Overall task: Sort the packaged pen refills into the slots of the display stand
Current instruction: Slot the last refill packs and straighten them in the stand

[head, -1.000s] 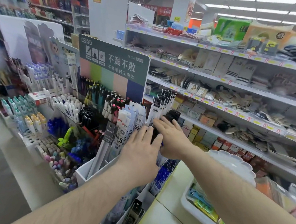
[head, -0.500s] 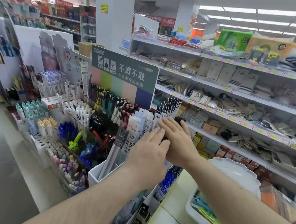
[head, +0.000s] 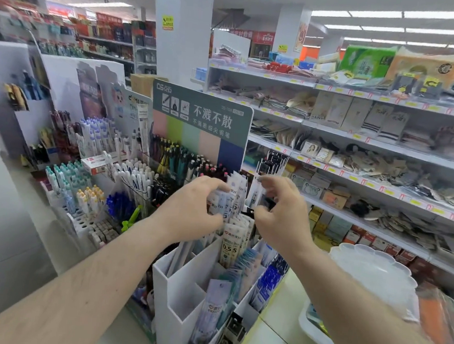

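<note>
A white display stand (head: 185, 284) with several slots stands in front of me, holding packaged pen refills. My left hand (head: 191, 209) grips a bunch of white refill packs (head: 232, 199) that stand in an upper slot. To the right of it, my right hand (head: 282, 216) has its fingers curled over a dark refill pack (head: 256, 192). More white packs marked 0.5 (head: 231, 244) sit just below the hands. Blue packs (head: 269, 282) fill the right slots, and a pale pack (head: 210, 310) leans in a lower slot.
Pens fill racks (head: 129, 175) to the left under a green sign (head: 203, 116). Store shelves (head: 355, 164) with small goods run along the right. A white scalloped tray (head: 374, 273) and a bin with packets (head: 314, 328) sit on the pale counter (head: 276, 336) at lower right.
Both hands lifted from lying flat over the dark packs and moved apart. The left hand now curls around the white packs, the right curls over a dark pack. The view has tilted up.
</note>
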The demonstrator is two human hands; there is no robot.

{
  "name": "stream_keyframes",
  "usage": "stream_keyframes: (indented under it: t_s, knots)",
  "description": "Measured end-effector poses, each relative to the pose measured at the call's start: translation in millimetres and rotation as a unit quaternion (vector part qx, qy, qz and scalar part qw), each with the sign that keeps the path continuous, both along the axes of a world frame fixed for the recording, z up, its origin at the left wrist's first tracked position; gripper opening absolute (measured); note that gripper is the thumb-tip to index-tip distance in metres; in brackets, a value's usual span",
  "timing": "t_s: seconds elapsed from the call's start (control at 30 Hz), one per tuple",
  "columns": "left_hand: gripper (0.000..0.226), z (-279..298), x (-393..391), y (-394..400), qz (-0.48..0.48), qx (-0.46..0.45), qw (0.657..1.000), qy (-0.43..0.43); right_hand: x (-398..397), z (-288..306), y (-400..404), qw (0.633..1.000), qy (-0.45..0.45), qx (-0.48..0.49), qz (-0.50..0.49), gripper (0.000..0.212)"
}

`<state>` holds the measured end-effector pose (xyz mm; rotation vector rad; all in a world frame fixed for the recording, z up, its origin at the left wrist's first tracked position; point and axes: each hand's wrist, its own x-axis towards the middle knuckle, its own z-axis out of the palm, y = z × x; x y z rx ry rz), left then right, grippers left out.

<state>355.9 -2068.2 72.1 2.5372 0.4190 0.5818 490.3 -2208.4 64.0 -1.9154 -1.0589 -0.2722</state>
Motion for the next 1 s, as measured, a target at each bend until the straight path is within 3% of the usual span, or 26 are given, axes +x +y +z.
stream_keyframes:
  t_s: [0.1, 0.2, 0.27, 0.33, 0.43, 0.5, 0.63, 0.73, 0.8, 0.87, 0.93, 1.0]
  knots:
    - [0.041, -4, -12, 8, -0.016, -0.017, 1.0, -0.019, -6, -5, -1, 0.998, 0.026, -0.052, 0.036, 0.032]
    - [0.044, -5, -18, 12, 0.007, -0.032, 0.999, -0.034, -9, -9, 5, 0.995, 0.061, -0.072, 0.044, 0.031]
    - [0.057, -6, -16, 11, 0.025, -0.039, 0.998, -0.038, -11, -10, 9, 0.998, 0.032, -0.052, 0.018, 0.041]
    - [0.073, -7, -12, 8, 0.027, -0.035, 0.999, -0.029, -12, -9, 12, 0.998, -0.043, -0.045, 0.025, 0.067]
    - [0.084, -11, -7, 6, 0.032, -0.036, 0.999, -0.02, -13, -7, 19, 0.967, -0.172, -0.169, 0.08, 0.099]
    - [0.086, -15, -4, 5, 0.047, -0.046, 0.997, -0.026, -13, -8, 25, 0.936, -0.23, -0.247, 0.097, 0.104]
    - [0.093, -21, -1, 5, 0.083, -0.083, 0.992, -0.05, -9, -2, 27, 0.948, -0.234, -0.205, 0.07, 0.103]
    - [0.095, -27, 1, 2, 0.109, -0.094, 0.988, -0.049, -7, -2, 28, 0.93, -0.251, -0.25, 0.095, 0.102]
    - [0.096, -31, 0, -2, 0.127, -0.096, 0.986, -0.046, -6, -3, 27, 0.939, -0.225, -0.237, 0.109, 0.102]
    - [0.096, -35, -1, -5, 0.143, -0.098, 0.984, -0.047, -2, 0, 19, 0.978, -0.128, -0.142, 0.08, 0.099]
    - [0.094, -38, -1, -8, 0.152, -0.099, 0.982, -0.049, 6, -1, 10, 0.995, -0.044, -0.076, 0.041, 0.095]
    - [0.094, -39, 1, -11, 0.154, -0.098, 0.982, -0.049, 9, -6, 4, 0.993, -0.055, -0.1, 0.035, 0.095]
